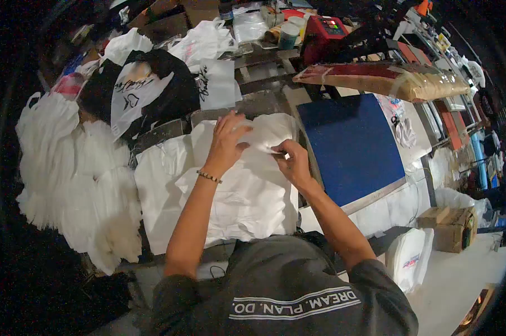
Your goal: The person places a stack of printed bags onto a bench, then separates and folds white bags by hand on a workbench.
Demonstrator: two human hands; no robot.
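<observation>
A pile of thin white bags [244, 193] lies in front of me, its sheets wrinkled and overlapping. At the upper right of the pile, my right hand [292, 162] is closed, thumb and fingertips pinching the edge of the top bag. Over the upper middle of the pile is my left hand [228, 143], its fingers curved and apart, slightly smeared by motion. A bead bracelet [209, 177] circles the left wrist. Just right of my right hand lies a flat dark blue pad [351, 148].
A padded, tape-wrapped board [382, 81] juts out above the blue pad, near a red control box [326, 31]. Bunched white bags [79, 179] hang at the left. Behind the pile sits a black cloth with a printed sheet [138, 95]. A cardboard box [449, 228] stands at the right.
</observation>
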